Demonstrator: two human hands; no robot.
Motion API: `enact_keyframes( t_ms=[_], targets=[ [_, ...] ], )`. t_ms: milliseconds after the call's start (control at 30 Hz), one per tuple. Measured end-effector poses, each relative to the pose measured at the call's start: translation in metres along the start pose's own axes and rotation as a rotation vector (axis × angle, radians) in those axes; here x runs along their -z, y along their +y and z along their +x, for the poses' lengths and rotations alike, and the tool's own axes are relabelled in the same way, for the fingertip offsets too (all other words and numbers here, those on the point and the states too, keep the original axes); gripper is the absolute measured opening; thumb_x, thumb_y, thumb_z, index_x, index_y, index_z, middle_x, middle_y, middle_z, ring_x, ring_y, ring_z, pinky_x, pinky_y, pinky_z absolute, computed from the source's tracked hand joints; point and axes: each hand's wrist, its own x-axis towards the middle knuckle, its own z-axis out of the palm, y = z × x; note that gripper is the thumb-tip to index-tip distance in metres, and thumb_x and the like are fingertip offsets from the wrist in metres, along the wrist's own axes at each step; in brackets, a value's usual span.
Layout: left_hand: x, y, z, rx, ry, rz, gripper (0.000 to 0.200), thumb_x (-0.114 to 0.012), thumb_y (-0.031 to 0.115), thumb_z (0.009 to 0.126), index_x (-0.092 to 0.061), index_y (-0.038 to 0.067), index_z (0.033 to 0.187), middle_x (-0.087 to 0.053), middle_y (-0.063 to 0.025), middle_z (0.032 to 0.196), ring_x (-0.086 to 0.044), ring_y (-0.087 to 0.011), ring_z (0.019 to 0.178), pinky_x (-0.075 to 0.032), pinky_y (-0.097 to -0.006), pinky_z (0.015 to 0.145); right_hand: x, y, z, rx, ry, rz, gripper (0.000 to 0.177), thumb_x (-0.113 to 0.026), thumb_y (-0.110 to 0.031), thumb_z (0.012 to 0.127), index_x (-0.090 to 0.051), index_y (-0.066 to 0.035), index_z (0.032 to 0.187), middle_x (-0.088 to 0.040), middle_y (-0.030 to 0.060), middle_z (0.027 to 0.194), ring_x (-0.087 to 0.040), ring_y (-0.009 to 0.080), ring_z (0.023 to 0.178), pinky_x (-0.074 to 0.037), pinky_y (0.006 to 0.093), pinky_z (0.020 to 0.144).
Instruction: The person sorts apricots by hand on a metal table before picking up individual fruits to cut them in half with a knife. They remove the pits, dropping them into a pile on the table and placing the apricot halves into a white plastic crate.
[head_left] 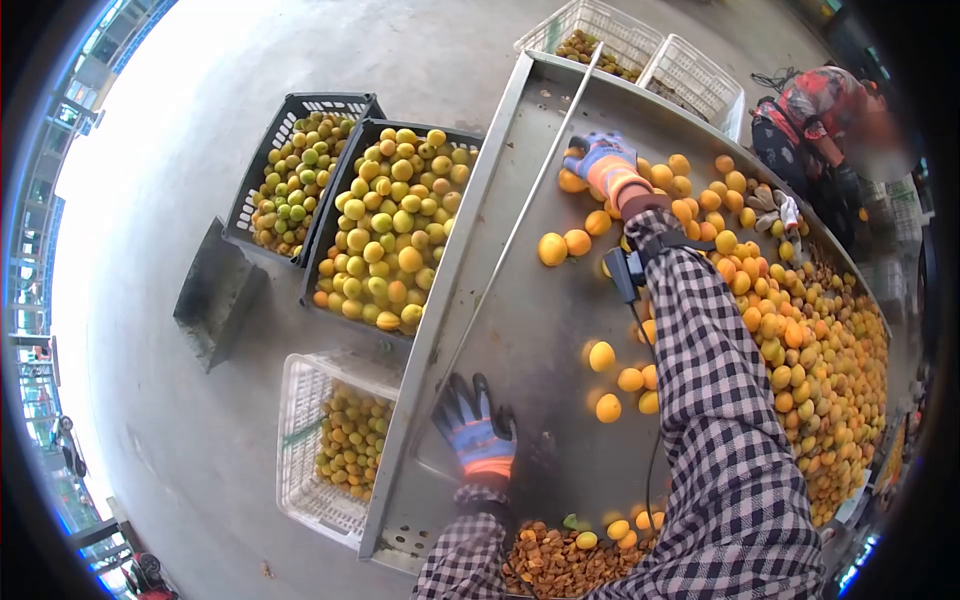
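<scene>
My left hand [476, 432], in a grey-blue and orange work glove, rests on the sloping metal table [540, 320] near its left edge. Its fingers are spread and nothing is in them. Further up the table my right hand [607, 162], gloved the same way, is stretched out with fingers apart. An apricot [572, 181] lies against its palm side; whether they touch is hard to make out. Below the right wrist are a few loose apricots [553, 249]. More apricots [602, 356] lie mid-table, beside my right sleeve.
A large apricot heap [800, 360] covers the table's right side. Brown pieces [565, 560] are piled at the near edge. A thin rod [520, 215] lies along the left. Fruit-filled crates [290, 170] stand on the floor. Another person [820, 110] bends at the far right.
</scene>
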Motion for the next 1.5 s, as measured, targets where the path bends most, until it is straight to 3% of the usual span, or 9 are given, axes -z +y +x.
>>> enact_keyframes(
  t_ms=[367,567,600,667,733,900,1033,1467,1500],
  targets=[
    [0.009,0.006,0.005,-0.016,0.029,-0.003,0.069,-0.053,0.042,0.085,-0.036,0.013,0.145,-0.022,-0.0212,0.152,-0.020,-0.0409,0.140,-0.013,-0.0556,0.113,-0.015,0.116,-0.236,0.224,-0.233,-0.374,0.057,-0.067,-0.053,0.072,-0.058,-0.022,0.118,-0.059,0.0016,0.119,-0.048,0.0242,0.119,-0.037,0.0461,0.096],
    [0.005,0.004,0.004,0.009,-0.048,-0.045,0.076,-0.047,0.050,0.085,-0.026,0.015,0.149,-0.014,-0.0183,0.156,-0.008,-0.0383,0.144,-0.003,-0.0568,0.115,0.038,0.147,-0.250,0.184,-0.812,0.043,0.050,-0.067,-0.049,0.075,-0.061,-0.023,0.118,-0.062,0.0071,0.120,-0.054,0.0299,0.115,-0.045,0.0444,0.088],
    [0.004,0.003,0.004,0.007,-0.055,-0.018,0.077,-0.047,0.051,0.084,-0.026,0.015,0.149,-0.014,-0.0183,0.156,-0.008,-0.0385,0.144,-0.003,-0.0566,0.115,0.043,0.151,-0.226,0.079,-0.669,0.154,0.050,-0.068,-0.047,0.075,-0.059,-0.023,0.118,-0.064,0.0122,0.113,-0.060,0.0354,0.101,-0.049,0.0440,0.083],
    [0.004,0.004,0.004,0.000,-0.059,0.007,0.079,-0.048,0.052,0.083,-0.025,0.016,0.149,-0.014,-0.0183,0.156,-0.008,-0.0387,0.144,-0.003,-0.0564,0.115,0.031,0.149,-0.160,0.098,0.254,0.215,0.050,-0.067,-0.044,0.080,-0.061,-0.007,0.114,-0.064,0.0163,0.103,-0.061,0.0336,0.099,-0.049,0.0391,0.084],
    [0.010,0.007,0.004,0.024,-0.085,-0.017,0.079,-0.048,0.052,0.085,-0.022,0.016,0.150,-0.014,-0.0177,0.156,-0.008,-0.0382,0.144,-0.002,-0.0559,0.115,0.047,0.136,-0.075,0.038,0.315,0.063,0.061,-0.063,-0.049,0.082,-0.052,-0.010,0.129,-0.054,0.0166,0.125,-0.053,0.0332,0.116,-0.043,0.0396,0.096],
    [-0.011,0.006,0.001,-0.030,0.073,0.026,0.067,-0.052,0.040,0.087,-0.035,0.011,0.145,-0.026,-0.0219,0.151,-0.021,-0.0422,0.139,-0.013,-0.0561,0.113,0.020,0.085,-0.031,-0.351,-0.005,-0.105,0.066,-0.067,-0.055,0.076,-0.051,-0.024,0.132,-0.048,0.0103,0.136,-0.047,0.0326,0.126,-0.040,0.0438,0.102],
    [-0.004,0.005,0.002,-0.035,0.079,0.038,0.068,-0.053,0.040,0.087,-0.034,0.011,0.145,-0.026,-0.0223,0.150,-0.023,-0.0421,0.139,-0.014,-0.0561,0.113,-0.040,0.133,-0.088,-0.140,0.140,-0.187,0.059,-0.070,-0.046,0.073,-0.056,-0.020,0.124,-0.048,0.0086,0.132,-0.048,0.0305,0.122,-0.043,0.0423,0.097],
    [0.000,-0.001,0.003,0.019,-0.039,-0.028,0.066,-0.037,0.048,0.092,-0.028,0.016,0.149,-0.016,-0.0157,0.156,-0.011,-0.0369,0.144,-0.006,-0.0572,0.115,0.014,0.177,-0.301,-0.166,-0.596,-0.472,0.057,-0.060,-0.050,0.083,-0.055,-0.012,0.125,-0.056,0.0099,0.127,-0.049,0.0305,0.121,-0.033,0.0441,0.105],
    [-0.001,-0.001,0.002,0.022,-0.042,-0.034,0.066,-0.037,0.048,0.092,-0.028,0.016,0.149,-0.016,-0.0157,0.156,-0.011,-0.0369,0.144,-0.006,-0.0572,0.115,0.013,0.164,-0.292,-0.117,-0.414,-0.338,0.057,-0.062,-0.048,0.082,-0.055,-0.011,0.124,-0.057,0.0100,0.126,-0.051,0.0293,0.118,-0.036,0.0414,0.103]
  ],
)
